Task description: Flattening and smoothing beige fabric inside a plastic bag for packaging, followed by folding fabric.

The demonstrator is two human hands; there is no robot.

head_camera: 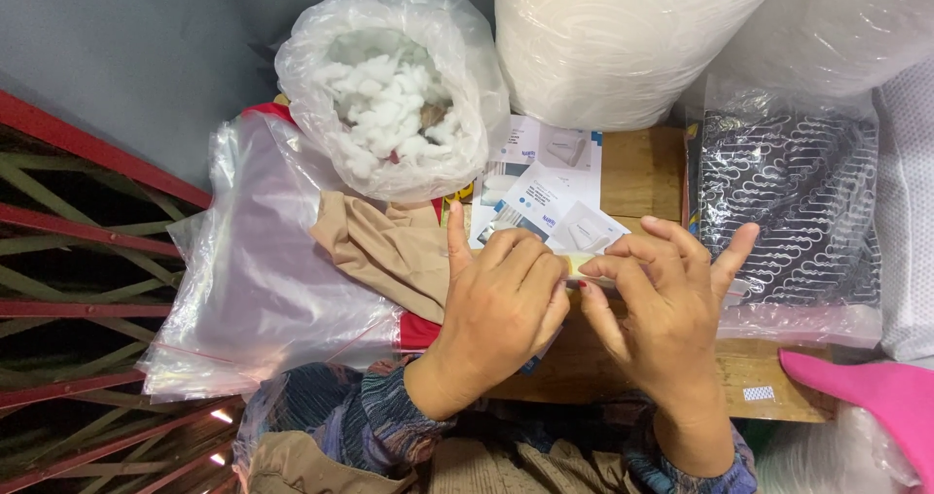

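— Both hands meet at the middle of the wooden tabletop (642, 168). What are they doing?

— Left hand (501, 299) is curled, knuckles up, fingertips pinching one end of a thin pale strip (576, 265), with the index finger sticking straight up. Right hand (662, 304) pinches the other end between thumb and forefinger, its other fingers fanned out, probably to keep them off the strip.

— Where does that strip sit?

— Just at the near edge of some white printed cardboard inserts (550, 197) lying on the wood. Whether it is tape or a sealing edge, I can't tell.

— And around them?

— Beside the left hand lies a folded tan cloth (379, 246), resting on a stack of clear flat plastic bags (253, 270). Behind it stands an open clear bag of white fluffy stuffing (389, 95), mouth up so the filling stays within reach. To the right, a dark blue patterned fabric packed in clear plastic (788, 197) lies flat, with a pink cloth corner (866, 397) nearer the body.
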